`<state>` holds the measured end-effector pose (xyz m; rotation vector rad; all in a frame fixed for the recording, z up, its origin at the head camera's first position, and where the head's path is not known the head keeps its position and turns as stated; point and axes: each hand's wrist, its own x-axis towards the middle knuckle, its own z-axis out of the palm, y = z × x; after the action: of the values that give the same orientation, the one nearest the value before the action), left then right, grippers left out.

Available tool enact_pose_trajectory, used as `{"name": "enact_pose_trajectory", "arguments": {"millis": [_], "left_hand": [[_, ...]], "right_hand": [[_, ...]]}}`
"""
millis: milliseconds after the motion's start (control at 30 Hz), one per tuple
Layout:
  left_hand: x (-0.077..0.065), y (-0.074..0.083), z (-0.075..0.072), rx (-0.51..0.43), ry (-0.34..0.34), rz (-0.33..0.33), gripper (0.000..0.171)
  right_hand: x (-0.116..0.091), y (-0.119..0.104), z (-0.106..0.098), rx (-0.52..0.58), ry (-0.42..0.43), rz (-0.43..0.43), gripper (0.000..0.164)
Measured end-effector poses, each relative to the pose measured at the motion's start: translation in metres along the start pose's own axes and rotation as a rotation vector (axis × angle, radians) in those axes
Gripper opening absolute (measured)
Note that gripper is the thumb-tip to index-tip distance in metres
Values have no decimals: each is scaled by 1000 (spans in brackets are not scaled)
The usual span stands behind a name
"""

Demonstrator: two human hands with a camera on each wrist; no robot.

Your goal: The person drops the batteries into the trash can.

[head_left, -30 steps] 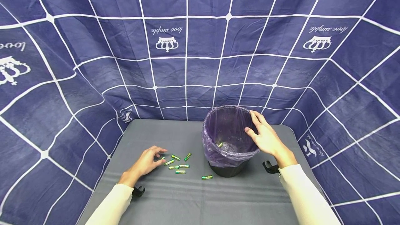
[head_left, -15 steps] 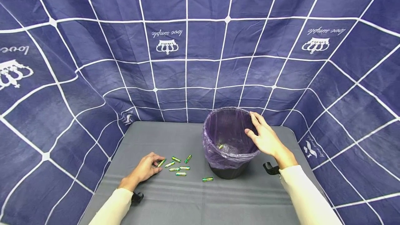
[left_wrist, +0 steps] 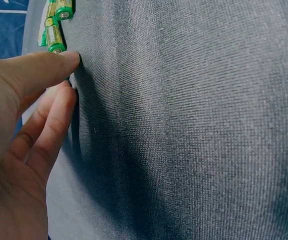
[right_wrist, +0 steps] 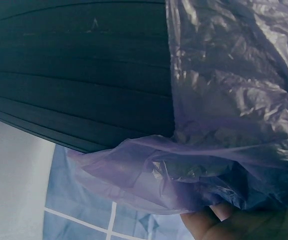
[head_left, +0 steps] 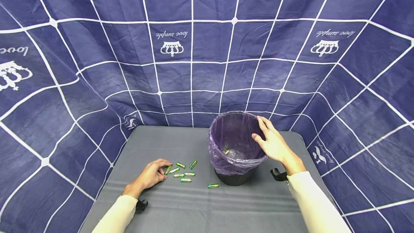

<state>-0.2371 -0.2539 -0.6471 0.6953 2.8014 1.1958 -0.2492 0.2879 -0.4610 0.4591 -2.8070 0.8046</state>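
My left hand (head_left: 150, 174) is low over the table at the left, thumb and index finger at either end of a green and gold battery (head_left: 168, 170), pinching it. In the left wrist view the thumb (left_wrist: 59, 65) hides this battery. Several similar batteries (head_left: 178, 176) lie loose just right of that hand. A black trash can (head_left: 235, 179) with a purple liner bag (head_left: 223, 163) stands right of centre. My right hand (head_left: 275, 143) holds its right rim, thumb on the inner side and fingers outside against the bag. Inside the bag lies a battery (head_left: 227, 151).
One battery (head_left: 213, 186) lies apart, in front of the trash can. A grey cloth covers the table (head_left: 174, 211). Blue curtain (head_left: 207, 74) with white grid lines surrounds the back and both sides, close behind the trash can.
My left fingers have closed in on the leftmost battery, which has turned slightly between them. The right hand stays on the trash can's rim.
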Motion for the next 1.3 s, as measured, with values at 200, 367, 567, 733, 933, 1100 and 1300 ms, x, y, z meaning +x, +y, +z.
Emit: {"name": "enact_pose_trajectory", "arguments": {"millis": [200,367,567,733,933,1100,1300], "left_hand": [[2,0,1,14,20,43,52],[0,0,2,29,13,15,48],[-1,2,0,23,-1,-41,49],[-1,4,0,21,-6,-55,49],[-4,4,1,38,17,-49,50],[-6,2,1,41,42,-5,49],[-8,5,-1,42,62,1,45]], "right_hand": [[0,-1,0,2,5,3,78],[0,-3,1,8,0,3,78],[-1,-2,2,4,3,5,78],[-1,-1,2,2,4,10,78],[0,-1,2,2,1,10,78],[0,-2,1,1,4,10,78],[-1,-2,1,2,1,15,79]]}}
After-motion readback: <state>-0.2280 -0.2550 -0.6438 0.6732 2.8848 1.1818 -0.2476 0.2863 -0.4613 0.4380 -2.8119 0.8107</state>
